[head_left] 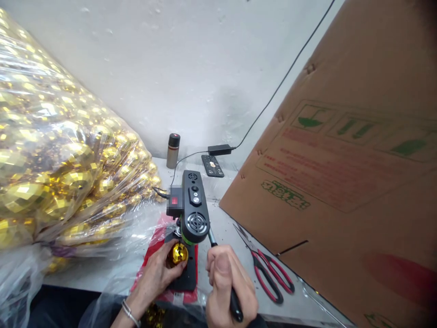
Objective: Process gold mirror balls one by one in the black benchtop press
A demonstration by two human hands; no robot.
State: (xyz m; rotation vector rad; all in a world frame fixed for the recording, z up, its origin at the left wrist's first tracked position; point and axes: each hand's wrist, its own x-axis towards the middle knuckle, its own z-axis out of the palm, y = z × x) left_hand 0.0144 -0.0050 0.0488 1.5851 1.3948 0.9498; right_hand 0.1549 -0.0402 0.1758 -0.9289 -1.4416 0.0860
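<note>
A small black bench machine [194, 207] with round vents stands on a flat black base [186, 283]. Under its head, my left hand [160, 269] grips a shiny gold faceted ball [180, 253] between thumb and fingers. The ball is close beneath the head; whether it touches is hard to see. My right hand [232, 287] is wrapped round the black-gripped lever [236, 306] on the machine's right side, with its metal shaft running up to the machine. Red plastic sheeting [155, 246] lies under the base.
A clear bag of gold balls [68, 173] bulges on the left. Scissors [268, 269] with red and black handles lie right of my right hand, against a large cardboard box [327, 150]. Behind are a bottle [172, 152], a phone [212, 166] and a power adapter [220, 149] with cable.
</note>
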